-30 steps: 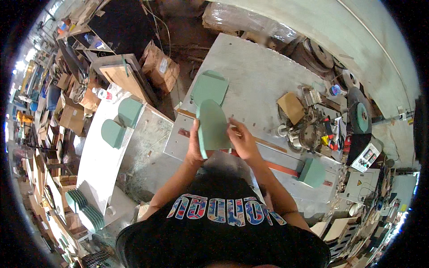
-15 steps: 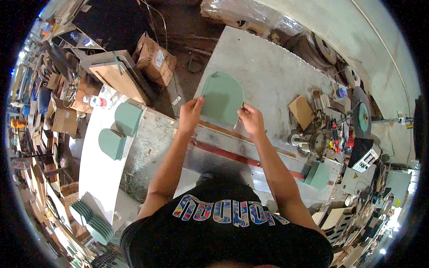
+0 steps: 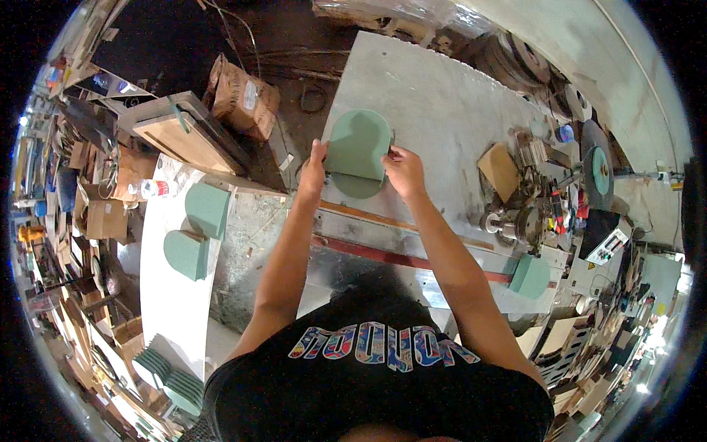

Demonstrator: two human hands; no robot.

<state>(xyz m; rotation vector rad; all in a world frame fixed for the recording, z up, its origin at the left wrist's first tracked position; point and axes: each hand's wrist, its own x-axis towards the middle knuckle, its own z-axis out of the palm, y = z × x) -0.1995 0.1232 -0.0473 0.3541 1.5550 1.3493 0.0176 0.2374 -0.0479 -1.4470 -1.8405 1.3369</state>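
Between my hands is a pale green panel (image 3: 359, 140), rounded at its far end and straight along its near edge. My left hand (image 3: 313, 171) grips its left side, thumb along the edge. My right hand (image 3: 404, 172) pinches the right side near the corner. From under the straight edge, toward me, sticks out the rounded end of another green piece (image 3: 355, 186). Both lie over the grey tabletop (image 3: 434, 110); I cannot tell whether the held panel touches it.
Stacks of similar green panels stand on the white table (image 3: 173, 309) at left, and another stack (image 3: 530, 277) sits at the right front. A tan block (image 3: 498, 172) and a metal machine part (image 3: 512, 223) occupy the right side. Wooden boards (image 3: 184, 140) lean at far left.
The held green panel has shifted, its rounded end now facing away from me. A second rounded piece now shows beneath its near edge. Both hands remain on its sides.
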